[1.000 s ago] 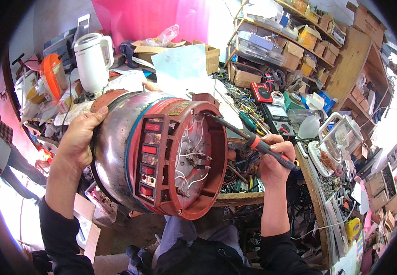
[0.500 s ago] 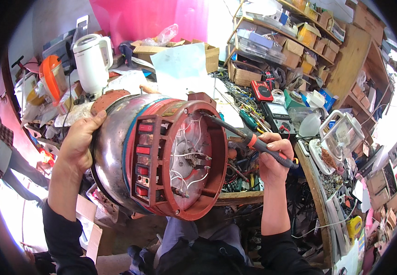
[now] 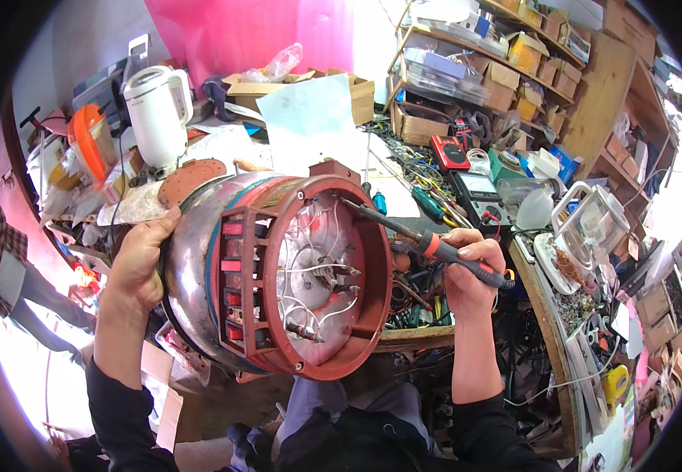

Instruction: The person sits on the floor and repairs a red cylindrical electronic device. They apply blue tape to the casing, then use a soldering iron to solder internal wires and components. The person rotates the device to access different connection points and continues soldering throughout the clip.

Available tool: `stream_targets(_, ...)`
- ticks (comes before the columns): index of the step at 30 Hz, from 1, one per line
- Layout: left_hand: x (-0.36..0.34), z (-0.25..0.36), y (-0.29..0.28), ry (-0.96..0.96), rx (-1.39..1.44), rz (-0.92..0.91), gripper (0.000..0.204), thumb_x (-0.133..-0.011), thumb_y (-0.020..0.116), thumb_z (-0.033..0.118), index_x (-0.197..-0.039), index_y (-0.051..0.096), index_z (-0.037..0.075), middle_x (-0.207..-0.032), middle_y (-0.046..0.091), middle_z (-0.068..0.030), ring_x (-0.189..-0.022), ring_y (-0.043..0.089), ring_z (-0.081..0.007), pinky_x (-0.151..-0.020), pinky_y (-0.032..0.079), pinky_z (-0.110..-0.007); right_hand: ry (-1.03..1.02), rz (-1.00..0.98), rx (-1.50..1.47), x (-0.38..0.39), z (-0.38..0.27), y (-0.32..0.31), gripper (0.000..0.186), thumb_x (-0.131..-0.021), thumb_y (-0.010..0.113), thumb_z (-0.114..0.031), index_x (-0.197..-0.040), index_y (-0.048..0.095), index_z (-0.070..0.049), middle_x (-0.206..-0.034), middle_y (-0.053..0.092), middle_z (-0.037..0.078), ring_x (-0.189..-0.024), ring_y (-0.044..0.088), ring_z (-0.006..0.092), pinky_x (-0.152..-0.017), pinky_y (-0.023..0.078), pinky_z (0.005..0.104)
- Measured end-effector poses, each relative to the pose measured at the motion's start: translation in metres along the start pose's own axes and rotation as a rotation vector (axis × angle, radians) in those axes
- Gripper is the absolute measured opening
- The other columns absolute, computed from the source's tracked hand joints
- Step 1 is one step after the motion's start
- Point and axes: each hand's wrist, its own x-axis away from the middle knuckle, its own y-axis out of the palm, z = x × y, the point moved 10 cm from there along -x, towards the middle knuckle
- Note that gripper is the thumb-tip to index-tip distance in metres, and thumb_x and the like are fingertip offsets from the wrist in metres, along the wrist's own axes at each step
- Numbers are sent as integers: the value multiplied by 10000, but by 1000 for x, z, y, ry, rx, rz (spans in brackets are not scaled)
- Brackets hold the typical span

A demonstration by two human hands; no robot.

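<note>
Overall light: bright daylight, evenly spread across the workbench.
Source: strong light entered from the upper middle and the right rim.
Glare: blown-out white patches at lower left and far right; sheen on the metal pot body.
Shadows: soft, deepest beneath the bench.
Focus: centre sharp, shelves softer.
Distortion: fisheye curvature; black vignette ringed the frame.

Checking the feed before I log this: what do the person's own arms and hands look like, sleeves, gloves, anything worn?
Both arms wear long dark, near-black sleeves pushed back above the wrists. The left hand and right hand are bare: no gloves. No watch, ring or band shows on either wrist, and no markings on the sleeves.
</note>
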Motion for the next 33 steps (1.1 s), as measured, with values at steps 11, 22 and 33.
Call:
stream_targets(11,0,-8,-10,-5,44,25,295,-1083,559,239,-1156,671,-24,-1070,746,-107,-909,723,-180,-822,606,-342,16,-55,-13,-12,-1,12,260,-808,797,50,-1025,672,-21,-1157,670,254,-890,737,312,-769,633,423)
stream_targets(22,2,-10,-12,10,38,64,264,-1089,541,200,-1157,668,-21,-1057,737,-92,-905,710,-162,-838,596,-322,-17,-107,26,-20,-4,15,248,-816,797,48,-1026,679,-15,-1152,671,247,-883,742,293,-773,634,410)
stream_targets(33,6,-8,-5,16,43,78,259,-1083,554,198,-1130,682,-22,-1046,742,-91,-898,711,-162,-829,591,-325,19,-128,78,-28,-9,23,240,-817,806,40,-1014,680,-15,-1147,676,243,-905,742,285,-792,638,399)
